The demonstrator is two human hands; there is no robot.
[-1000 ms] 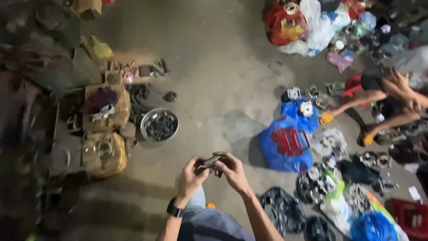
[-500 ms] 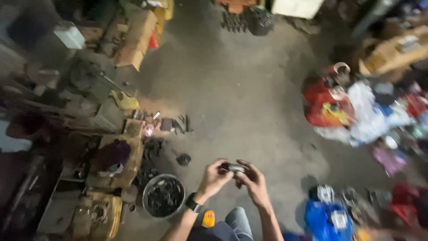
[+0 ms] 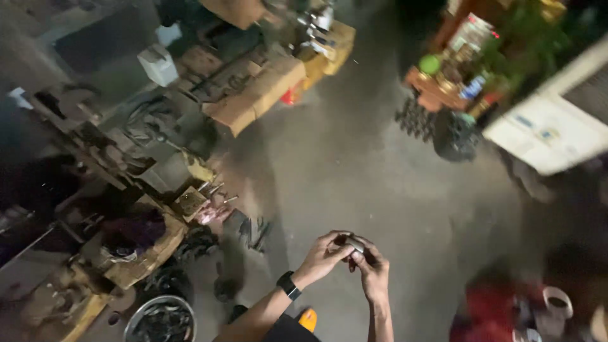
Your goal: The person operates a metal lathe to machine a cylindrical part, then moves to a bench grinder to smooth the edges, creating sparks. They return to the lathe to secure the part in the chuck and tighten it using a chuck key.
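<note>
My left hand [image 3: 324, 256] and my right hand [image 3: 372, 271] meet low in the middle of the view, above a grey concrete floor [image 3: 380, 183]. Both are closed on a small grey metal part [image 3: 355, 244] held between the fingertips. A black watch [image 3: 289, 285] sits on my left wrist. The picture is blurred, so the part's shape is unclear.
Cardboard boxes [image 3: 266, 92] and dark metal scrap pile up at the left. A round metal bowl of dark parts [image 3: 159, 320] sits bottom left. A stack of black rings [image 3: 456, 136] and a white panel [image 3: 548, 133] stand at the right; red bags [image 3: 500, 313] lie bottom right.
The view has swung up and away, so the bags at the right dropped toward the bottom edge and far boxes appeared. Both hands stay together on the small part.
</note>
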